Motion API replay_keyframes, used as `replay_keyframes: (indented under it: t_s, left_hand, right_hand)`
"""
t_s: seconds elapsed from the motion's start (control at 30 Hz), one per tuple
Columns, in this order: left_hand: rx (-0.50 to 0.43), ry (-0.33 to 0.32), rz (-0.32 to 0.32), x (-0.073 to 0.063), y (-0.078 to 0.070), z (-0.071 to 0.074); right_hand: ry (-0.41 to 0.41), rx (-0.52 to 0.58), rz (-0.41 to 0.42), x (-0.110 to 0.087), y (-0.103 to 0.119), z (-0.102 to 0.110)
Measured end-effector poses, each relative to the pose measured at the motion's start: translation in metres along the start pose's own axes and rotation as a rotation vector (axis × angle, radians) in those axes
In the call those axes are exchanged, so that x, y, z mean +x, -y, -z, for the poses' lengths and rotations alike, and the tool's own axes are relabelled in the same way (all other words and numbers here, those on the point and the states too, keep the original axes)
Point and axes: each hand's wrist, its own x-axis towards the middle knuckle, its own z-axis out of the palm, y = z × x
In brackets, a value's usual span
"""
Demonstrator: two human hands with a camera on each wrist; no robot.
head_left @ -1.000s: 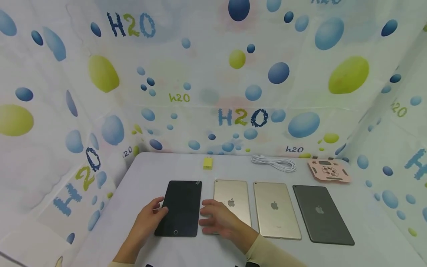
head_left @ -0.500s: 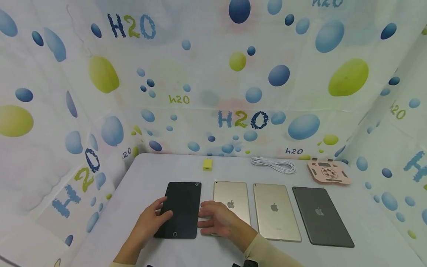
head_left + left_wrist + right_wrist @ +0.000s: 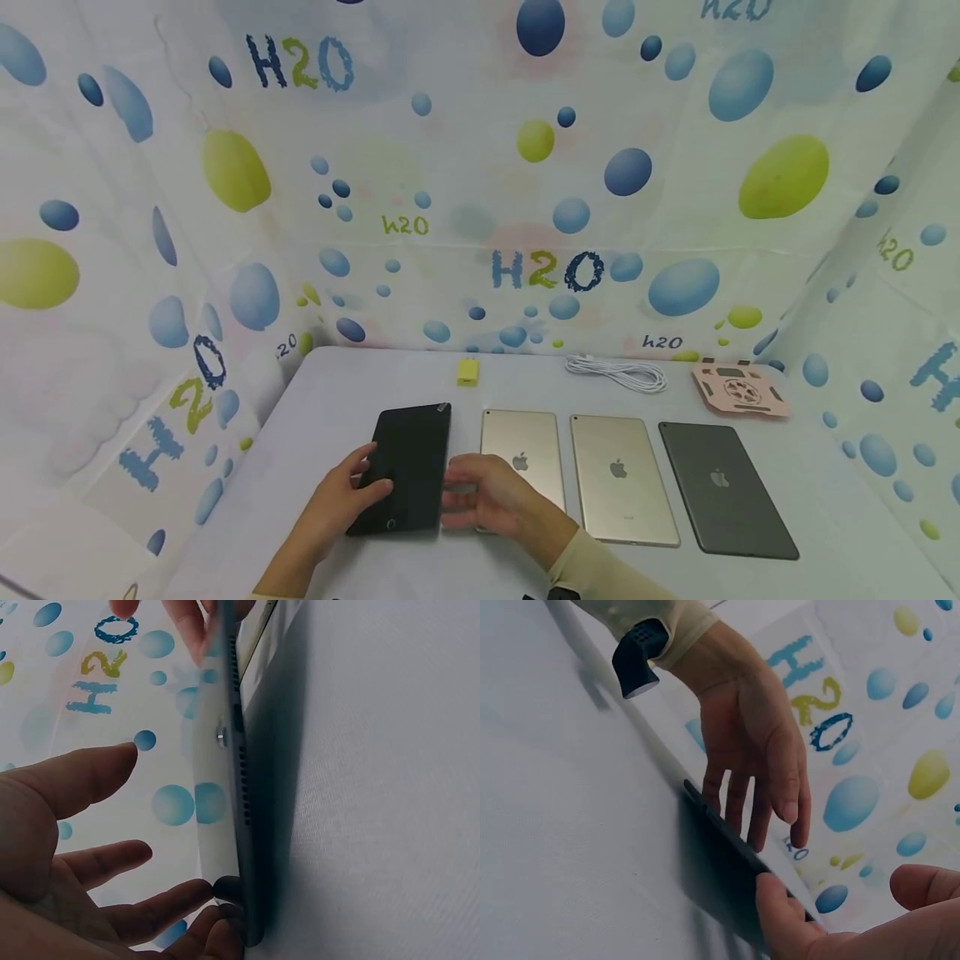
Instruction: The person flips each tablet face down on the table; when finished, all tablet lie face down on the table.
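A black tablet [image 3: 408, 467] lies screen up in front of me, its right side tilted up off the white table. My left hand [image 3: 330, 500] is at its left edge, fingers relaxed and the thumb over the screen; in the left wrist view that thumb stands apart from the glass while lower fingertips [image 3: 199, 889] meet the edge. At the right edge, my right hand [image 3: 498, 496] has its fingers against the raised side. The right wrist view shows those fingers [image 3: 780, 919] at the tablet's underside, the thumb held away.
Two gold tablets [image 3: 618, 479] and a dark grey tablet [image 3: 727, 487] lie back up to the right, the nearer gold one partly behind my right hand. Behind them are a yellow charger plug [image 3: 467, 372], a coiled white cable [image 3: 618, 373] and a pink stand [image 3: 741, 388]. Patterned curtains surround the table.
The black tablet lay flat before; its right side has now risen. My right fingers have moved slightly left onto its edge, and my left thumb has shifted a little right over the screen.
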Motion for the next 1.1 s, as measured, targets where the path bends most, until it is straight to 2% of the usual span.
replay_keyframes:
  t_s: [0.2,0.4,0.57,0.73,1.0,1.1]
  left_hand:
    - [0.011,0.006,-0.012,-0.002,0.004,0.0]
    - [-0.016,0.038,-0.026,-0.002,0.004,0.001]
    - [-0.027,0.071,-0.023,-0.005,-0.002,0.005]
    - [-0.028,0.087,-0.042,-0.009,-0.015,0.008]
    - [-0.125,0.103,-0.039,-0.013,-0.025,0.016]
    - [-0.169,0.078,-0.053,-0.015,-0.027,0.017]
  right_hand:
    - [0.116,0.126,-0.008,0.004,0.004,-0.012]
    - [0.182,0.16,0.016,0.01,0.01,-0.028]
    - [0.21,0.104,0.034,0.011,0.01,-0.038]
    - [0.287,0.02,0.037,0.014,0.01,-0.042]
    - [0.436,-0.09,0.011,0.017,0.011,-0.05]
    - [0.467,-0.136,0.02,0.018,0.009,-0.054]
